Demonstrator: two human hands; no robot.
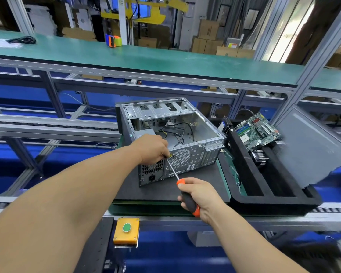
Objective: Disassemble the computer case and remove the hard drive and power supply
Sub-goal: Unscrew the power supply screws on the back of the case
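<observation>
An open grey computer case (197, 123) lies on its side on a dark mat (146, 191), rear panel toward me. The power supply (151, 170) sits in its near left corner, its fan grille and socket showing. My right hand (202, 196) grips the black-and-orange handle of a screwdriver (187, 198), whose shaft slants up to the rear panel. My left hand (153, 148) rests on the case's top rear edge, fingers curled and pinching at the screwdriver's tip. Loose cables lie inside the case. I see no hard drive.
A black foam tray (264, 196) to the right holds a removed motherboard (258, 131) and a cooler (261, 157); a grey side panel (311, 146) leans behind it. A yellow button box (126, 230) sits on the near rail. A green conveyor (146, 58) runs behind.
</observation>
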